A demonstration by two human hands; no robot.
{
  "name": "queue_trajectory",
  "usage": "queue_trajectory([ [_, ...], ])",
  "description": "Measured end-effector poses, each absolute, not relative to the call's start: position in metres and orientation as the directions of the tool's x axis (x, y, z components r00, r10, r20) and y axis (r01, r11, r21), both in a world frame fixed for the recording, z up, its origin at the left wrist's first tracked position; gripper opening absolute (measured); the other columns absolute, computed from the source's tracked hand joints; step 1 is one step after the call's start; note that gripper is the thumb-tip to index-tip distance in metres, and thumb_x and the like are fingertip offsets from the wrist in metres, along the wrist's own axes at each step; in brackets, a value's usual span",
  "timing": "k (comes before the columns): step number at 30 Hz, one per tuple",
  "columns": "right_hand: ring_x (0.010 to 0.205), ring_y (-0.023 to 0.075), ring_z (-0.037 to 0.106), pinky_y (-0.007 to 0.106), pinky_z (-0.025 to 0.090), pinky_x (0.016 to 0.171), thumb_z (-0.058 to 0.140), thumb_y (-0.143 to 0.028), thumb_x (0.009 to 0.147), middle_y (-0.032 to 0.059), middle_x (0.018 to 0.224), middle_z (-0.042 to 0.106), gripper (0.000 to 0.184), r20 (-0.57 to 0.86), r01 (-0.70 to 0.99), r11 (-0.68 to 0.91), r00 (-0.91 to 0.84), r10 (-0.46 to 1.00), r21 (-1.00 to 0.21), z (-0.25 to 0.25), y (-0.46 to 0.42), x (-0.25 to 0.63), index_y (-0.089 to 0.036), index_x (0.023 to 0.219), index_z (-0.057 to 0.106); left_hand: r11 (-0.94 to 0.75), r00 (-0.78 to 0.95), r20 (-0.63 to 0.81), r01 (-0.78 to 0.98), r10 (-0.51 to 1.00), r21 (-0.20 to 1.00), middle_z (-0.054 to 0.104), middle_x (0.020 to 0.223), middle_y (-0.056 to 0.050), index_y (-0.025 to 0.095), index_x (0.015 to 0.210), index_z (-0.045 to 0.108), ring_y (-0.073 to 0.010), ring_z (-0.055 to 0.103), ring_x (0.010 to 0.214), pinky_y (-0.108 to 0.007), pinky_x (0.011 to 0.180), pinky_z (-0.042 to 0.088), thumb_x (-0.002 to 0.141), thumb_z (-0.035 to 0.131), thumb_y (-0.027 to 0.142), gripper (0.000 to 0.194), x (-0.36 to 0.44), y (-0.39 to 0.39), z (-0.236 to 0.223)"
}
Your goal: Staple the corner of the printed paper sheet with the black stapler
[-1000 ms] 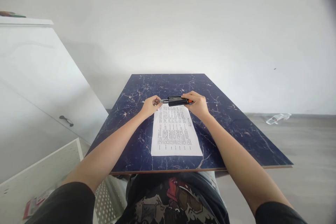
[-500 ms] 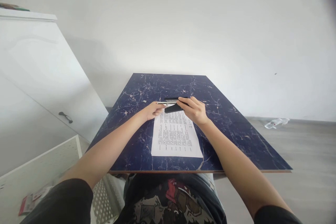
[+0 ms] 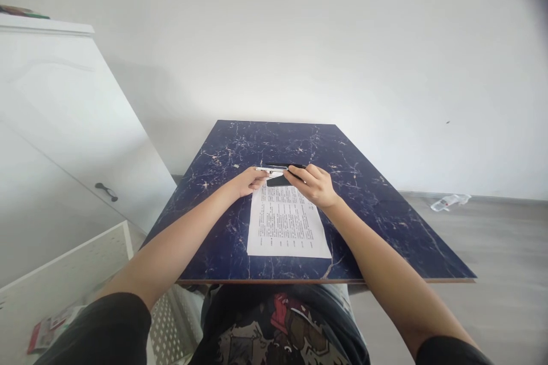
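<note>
My right hand [image 3: 314,184] is closed round the rear of a black stapler [image 3: 278,181], which is folded apart above the far end of a printed sheet of paper [image 3: 291,228]. Between the stapler's black upper and lower parts runs its silver metal magazine [image 3: 276,170]. With thumb and fingers my left hand [image 3: 249,181] pinches the magazine's left end. Whether staples lie inside is too small to tell. The paper lies flat on the dark blue marbled table [image 3: 205,228], its lines of print in view.
At the left stands a white cabinet [image 3: 64,97] with a dark handle [image 3: 106,191]. A white-rimmed surface [image 3: 64,262] with a red-and-white packet [image 3: 47,331] is below it. Clear crumpled plastic [image 3: 450,202] lies on the floor at the right, by the wall [image 3: 385,57].
My right hand has lowered slightly and its fingers have shifted on the stapler. The black top part has tilted down nearer the silver magazine. My left hand has barely moved.
</note>
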State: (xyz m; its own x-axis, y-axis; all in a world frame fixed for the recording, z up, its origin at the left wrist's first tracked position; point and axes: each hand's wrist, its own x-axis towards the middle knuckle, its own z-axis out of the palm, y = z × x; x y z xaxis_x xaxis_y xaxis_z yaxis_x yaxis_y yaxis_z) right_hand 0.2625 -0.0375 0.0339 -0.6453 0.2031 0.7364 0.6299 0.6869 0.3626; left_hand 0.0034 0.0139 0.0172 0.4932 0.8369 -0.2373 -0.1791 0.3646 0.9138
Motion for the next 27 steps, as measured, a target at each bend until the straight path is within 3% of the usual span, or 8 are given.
queue_trajectory([
  [9, 0.078, 0.0174, 0.059, 0.034, 0.054, 0.072, 0.064, -0.015, 0.098, 0.0017, 0.118, 0.074, 0.039, 0.740, 0.635, 0.693, -0.636, 0.217, 0.342, 0.034, -0.038, 0.263, -0.037, 0.130, 0.067, 0.370, 0.497, -0.235, -0.193, 0.835, 0.909, 0.028, 0.053, 0.011, 0.017, 0.064, 0.049, -0.0010, 0.022, 0.039, -0.017, 0.037, 0.007, 0.072, 0.081, 0.009, 0.034, 0.004, 0.012, 0.017],
  [12, 0.078, 0.0172, 0.060, 0.034, 0.054, 0.072, 0.061, -0.012, 0.096, 0.0030, 0.114, 0.073, 0.038, 0.791, 0.687, 0.670, -0.562, 0.244, 0.281, 0.031, -0.034, 0.260, -0.036, 0.125, 0.071, 0.373, 0.425, -0.237, -0.273, 0.874, 0.887, 0.030, 0.053, 0.010, 0.017, 0.064, 0.049, -0.0011, 0.024, 0.038, -0.016, 0.038, 0.007, 0.070, 0.079, 0.005, 0.034, 0.005, 0.014, 0.013],
  [16, 0.088, 0.0206, 0.064, 0.034, 0.055, 0.073, 0.056, -0.011, 0.093, 0.0069, 0.106, 0.070, 0.043, 0.859, 0.796, 0.605, -0.329, 0.392, 0.029, 0.033, -0.031, 0.257, -0.030, 0.129, 0.070, 0.269, 0.254, -0.171, -0.430, 0.952, 0.862, 0.031, 0.054, 0.010, 0.018, 0.063, 0.043, -0.0014, 0.026, 0.039, -0.016, 0.038, 0.009, 0.071, 0.077, 0.006, 0.038, 0.004, 0.020, 0.011],
  [19, 0.086, 0.0213, 0.064, 0.034, 0.053, 0.070, 0.058, -0.021, 0.091, 0.0081, 0.105, 0.067, 0.038, 0.811, 0.831, 0.514, -0.144, 0.567, -0.212, 0.036, -0.028, 0.259, -0.026, 0.127, 0.070, 0.179, 0.140, -0.120, -0.579, 0.983, 0.796, 0.034, 0.057, 0.008, 0.019, 0.067, 0.044, -0.0034, 0.031, 0.042, -0.017, 0.037, 0.017, 0.076, 0.071, 0.014, 0.029, 0.000, 0.024, 0.014],
  [23, 0.073, 0.0197, 0.061, 0.032, 0.047, 0.065, 0.069, -0.041, 0.083, 0.0059, 0.093, 0.066, 0.025, 0.626, 0.807, 0.391, -0.035, 0.779, -0.443, 0.034, -0.017, 0.270, -0.022, 0.098, 0.076, 0.098, 0.037, -0.107, -0.758, 0.994, 0.645, 0.040, 0.061, 0.005, 0.016, 0.077, 0.054, -0.0068, 0.039, 0.047, -0.019, 0.039, 0.027, 0.079, 0.058, 0.014, 0.005, -0.006, 0.027, 0.020],
  [27, 0.065, 0.0181, 0.056, 0.029, 0.038, 0.059, 0.075, -0.051, 0.073, 0.0013, 0.072, 0.063, 0.032, 0.349, 0.769, 0.223, -0.001, 0.937, -0.598, 0.024, -0.003, 0.279, -0.020, 0.082, 0.075, 0.069, 0.029, -0.075, -0.785, 0.997, 0.616, 0.042, 0.064, 0.004, 0.015, 0.084, 0.057, -0.0069, 0.038, 0.047, -0.020, 0.039, 0.025, 0.079, 0.055, 0.009, 0.008, -0.005, 0.026, 0.022],
])
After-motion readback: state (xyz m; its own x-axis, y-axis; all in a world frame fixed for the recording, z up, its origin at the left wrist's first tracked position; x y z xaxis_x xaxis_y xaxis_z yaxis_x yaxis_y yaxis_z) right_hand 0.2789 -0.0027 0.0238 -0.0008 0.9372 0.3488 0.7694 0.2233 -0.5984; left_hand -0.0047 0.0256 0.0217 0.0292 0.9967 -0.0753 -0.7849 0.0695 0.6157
